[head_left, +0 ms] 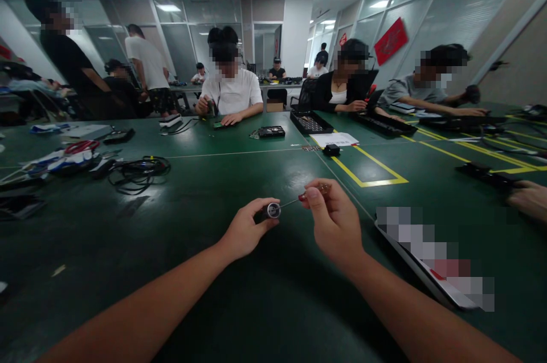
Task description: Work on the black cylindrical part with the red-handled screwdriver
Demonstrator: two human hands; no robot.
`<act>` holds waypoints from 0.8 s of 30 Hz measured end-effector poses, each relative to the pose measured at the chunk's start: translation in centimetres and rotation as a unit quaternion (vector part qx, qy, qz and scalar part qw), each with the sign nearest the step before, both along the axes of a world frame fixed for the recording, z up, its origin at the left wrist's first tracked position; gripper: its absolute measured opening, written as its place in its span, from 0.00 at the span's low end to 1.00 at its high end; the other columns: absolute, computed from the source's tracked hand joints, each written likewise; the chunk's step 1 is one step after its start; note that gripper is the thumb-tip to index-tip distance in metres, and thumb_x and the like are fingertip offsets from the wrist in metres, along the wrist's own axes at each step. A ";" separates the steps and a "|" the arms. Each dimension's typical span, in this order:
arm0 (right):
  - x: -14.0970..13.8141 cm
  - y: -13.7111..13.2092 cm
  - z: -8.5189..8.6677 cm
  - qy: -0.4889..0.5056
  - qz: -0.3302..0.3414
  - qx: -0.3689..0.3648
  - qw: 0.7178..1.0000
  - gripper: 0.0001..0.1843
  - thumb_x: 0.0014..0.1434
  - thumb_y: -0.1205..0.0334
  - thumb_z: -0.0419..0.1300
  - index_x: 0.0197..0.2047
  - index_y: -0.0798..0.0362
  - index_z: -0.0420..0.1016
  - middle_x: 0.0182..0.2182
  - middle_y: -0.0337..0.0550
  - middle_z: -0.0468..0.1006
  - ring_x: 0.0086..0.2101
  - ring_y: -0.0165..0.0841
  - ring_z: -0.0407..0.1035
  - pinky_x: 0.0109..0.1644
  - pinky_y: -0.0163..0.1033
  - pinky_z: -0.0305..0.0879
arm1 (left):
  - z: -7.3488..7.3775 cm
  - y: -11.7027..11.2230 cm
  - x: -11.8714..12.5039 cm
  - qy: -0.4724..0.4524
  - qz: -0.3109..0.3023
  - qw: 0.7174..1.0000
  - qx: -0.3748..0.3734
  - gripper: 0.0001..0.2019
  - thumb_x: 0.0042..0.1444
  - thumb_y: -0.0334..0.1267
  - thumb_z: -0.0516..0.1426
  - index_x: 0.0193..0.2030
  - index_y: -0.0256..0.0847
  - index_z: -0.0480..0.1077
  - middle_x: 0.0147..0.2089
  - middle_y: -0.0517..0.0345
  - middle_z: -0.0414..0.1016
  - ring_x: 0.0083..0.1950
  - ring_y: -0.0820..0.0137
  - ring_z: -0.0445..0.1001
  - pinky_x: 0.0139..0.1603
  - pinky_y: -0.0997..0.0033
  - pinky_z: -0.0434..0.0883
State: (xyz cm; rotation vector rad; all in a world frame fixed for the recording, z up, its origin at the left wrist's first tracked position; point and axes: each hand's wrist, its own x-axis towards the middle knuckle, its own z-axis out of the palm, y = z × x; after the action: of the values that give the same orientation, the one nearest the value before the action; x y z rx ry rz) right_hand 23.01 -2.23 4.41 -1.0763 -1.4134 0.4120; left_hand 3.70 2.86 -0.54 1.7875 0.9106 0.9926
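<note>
My left hand (245, 231) is closed around a short dark cylinder with a silvery ring-shaped end (274, 211), thumb below and fingers above. In my right hand (337, 225) is a screwdriver (290, 203) with a thin metal shaft and a reddish, see-through handle, pinched between thumb and fingers. The shaft slants down to the left, and its tip meets the cylinder's round end. Whether the tip sits inside or only touches cannot be made out. Both hands are above the green table (192, 300).
Black cables (141, 172) and a pile of bagged items lie left. A blurred-out white-and-grey flat object (427, 266) is close by my right forearm. A small black block (331, 150) and black trays (311, 122) are farther off. Another person's hand (529, 199) reaches in from the right.
</note>
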 end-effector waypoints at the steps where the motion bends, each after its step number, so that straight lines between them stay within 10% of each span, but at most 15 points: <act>1: 0.0 0.0 -0.1 -0.011 0.001 -0.005 1.000 0.10 0.71 0.52 0.55 0.43 0.48 0.72 0.33 0.40 0.78 0.33 0.34 0.74 0.38 0.41 0.68 | -0.1 0.0 0.0 -0.004 -0.001 1.000 -0.001 0.20 0.57 0.34 0.65 0.57 0.45 0.76 0.56 0.50 0.78 0.58 0.58 0.74 0.65 0.51 0.66; 24: 0.0 -0.2 0.0 -0.076 0.101 -0.057 0.990 0.11 0.73 0.53 0.51 0.49 0.47 0.70 0.27 0.35 0.74 0.28 0.32 0.70 0.33 0.38 0.65 | 0.5 -0.1 -0.4 0.059 0.031 0.992 0.108 0.18 0.57 0.35 0.66 0.55 0.47 0.78 0.55 0.52 0.81 0.57 0.58 0.77 0.63 0.54 0.70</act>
State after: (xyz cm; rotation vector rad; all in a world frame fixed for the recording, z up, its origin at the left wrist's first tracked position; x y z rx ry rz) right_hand 22.98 -2.46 4.41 -1.0790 -1.6592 0.5721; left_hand 3.31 2.80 -0.04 2.0280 0.9663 1.0690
